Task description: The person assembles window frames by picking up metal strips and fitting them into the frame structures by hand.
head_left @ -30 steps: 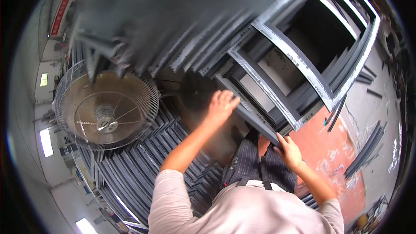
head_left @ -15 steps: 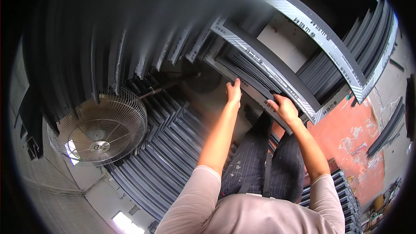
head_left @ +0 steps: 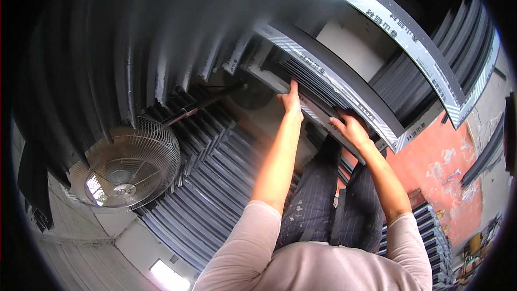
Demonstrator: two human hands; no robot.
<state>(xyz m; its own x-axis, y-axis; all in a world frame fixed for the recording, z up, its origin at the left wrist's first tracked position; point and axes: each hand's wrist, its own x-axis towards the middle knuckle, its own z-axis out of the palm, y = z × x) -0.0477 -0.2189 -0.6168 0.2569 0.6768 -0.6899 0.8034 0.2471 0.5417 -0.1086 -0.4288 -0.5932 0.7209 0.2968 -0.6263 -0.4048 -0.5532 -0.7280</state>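
Note:
My left hand [head_left: 291,99] is stretched out with its fingers on the near edge of a long dark grey metal frame profile [head_left: 323,83], which carries a pale protective film strip. My right hand [head_left: 351,129] grips the same profile's lower edge a little to the right. The profile belongs to a rectangular grey window-like frame [head_left: 414,48] that leans in front of me. Both forearms reach up from the lower edge in pale long sleeves.
A round wire-guarded pedestal fan [head_left: 126,167] stands at the left. Stacks of dark grey metal profiles [head_left: 215,183] lie below and lean blurred at upper left. The floor [head_left: 441,156] at right is red and worn. More profile stacks [head_left: 431,231] sit at lower right.
My view has swung closer to the frame. My left hand has gone from a raised, open reach to resting on the profile's edge; my right hand has stayed on the frame.

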